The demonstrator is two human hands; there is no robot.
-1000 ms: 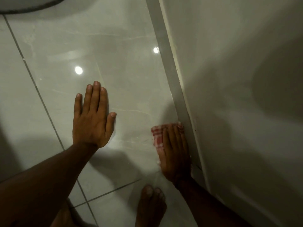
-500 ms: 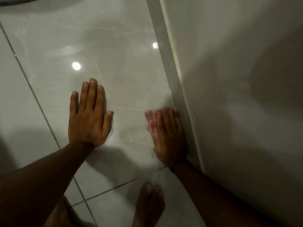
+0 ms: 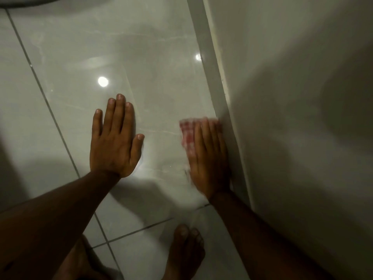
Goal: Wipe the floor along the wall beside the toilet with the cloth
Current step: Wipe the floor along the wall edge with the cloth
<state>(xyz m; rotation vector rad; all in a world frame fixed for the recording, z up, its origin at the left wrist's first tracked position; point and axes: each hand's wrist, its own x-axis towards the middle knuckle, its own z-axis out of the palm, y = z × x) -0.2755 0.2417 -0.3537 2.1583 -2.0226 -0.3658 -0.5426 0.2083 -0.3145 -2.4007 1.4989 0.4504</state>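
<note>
A red-and-white checked cloth lies flat on the glossy grey floor tile, right against the grey skirting at the foot of the white wall. My right hand presses flat on the cloth, fingers together and pointing away from me; most of the cloth is hidden under the palm and it looks blurred. My left hand rests flat on the tile to the left, fingers spread, holding nothing. The curved white edge of the toilet shows at the top left corner.
My bare foot stands on the tile just behind my right hand, and part of the other foot shows at the bottom left. Dark grout lines cross the floor. Two light reflections shine on the tile.
My right hand has slid the cloth forward along the skirting, away from me. My left hand has stayed planted on the tile.
</note>
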